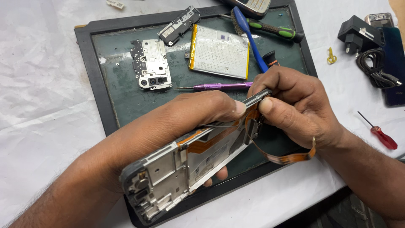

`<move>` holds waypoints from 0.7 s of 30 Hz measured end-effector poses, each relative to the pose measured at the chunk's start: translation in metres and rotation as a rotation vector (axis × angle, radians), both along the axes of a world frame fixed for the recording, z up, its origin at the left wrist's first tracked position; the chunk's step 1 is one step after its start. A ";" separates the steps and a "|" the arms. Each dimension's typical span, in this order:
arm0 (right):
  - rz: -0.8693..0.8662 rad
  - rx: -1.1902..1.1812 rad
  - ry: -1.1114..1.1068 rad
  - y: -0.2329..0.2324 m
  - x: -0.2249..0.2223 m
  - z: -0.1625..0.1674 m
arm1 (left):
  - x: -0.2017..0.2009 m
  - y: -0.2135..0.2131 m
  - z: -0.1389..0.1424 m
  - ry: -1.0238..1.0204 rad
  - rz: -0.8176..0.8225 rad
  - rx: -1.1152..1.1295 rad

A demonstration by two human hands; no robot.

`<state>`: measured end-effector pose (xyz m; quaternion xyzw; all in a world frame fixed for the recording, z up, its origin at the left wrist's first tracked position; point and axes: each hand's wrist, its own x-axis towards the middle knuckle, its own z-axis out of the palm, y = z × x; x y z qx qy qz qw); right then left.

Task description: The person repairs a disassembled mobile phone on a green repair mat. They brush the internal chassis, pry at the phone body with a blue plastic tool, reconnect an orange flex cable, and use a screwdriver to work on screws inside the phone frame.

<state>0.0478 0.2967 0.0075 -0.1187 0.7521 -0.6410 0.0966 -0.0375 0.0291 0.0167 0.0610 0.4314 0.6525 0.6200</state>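
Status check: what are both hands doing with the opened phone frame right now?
Left hand grips the opened grey phone frame. Right hand pinches its top end by the loose orange ribbon cable. Purple screwdriver lies behind on dark work mat.

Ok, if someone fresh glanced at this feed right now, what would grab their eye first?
The opened phone frame in the foreground, gripped by the left hand while the right hand pinches at its far end, with an orange flex cable looping out below. Behind, on the dark work mat, lie a silver battery and a purple screwdriver.
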 end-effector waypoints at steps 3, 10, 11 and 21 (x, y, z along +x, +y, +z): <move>-0.011 0.026 -0.029 -0.002 -0.003 0.000 | 0.001 -0.001 0.002 -0.054 0.023 -0.111; -0.055 -0.081 -0.070 -0.001 -0.003 0.001 | 0.003 0.006 0.005 0.119 0.039 0.034; -0.048 -0.077 -0.053 -0.001 -0.003 0.001 | 0.004 0.007 0.005 0.172 0.042 0.046; -0.031 0.090 0.162 0.004 -0.002 -0.001 | 0.020 0.016 0.022 0.656 0.083 -0.316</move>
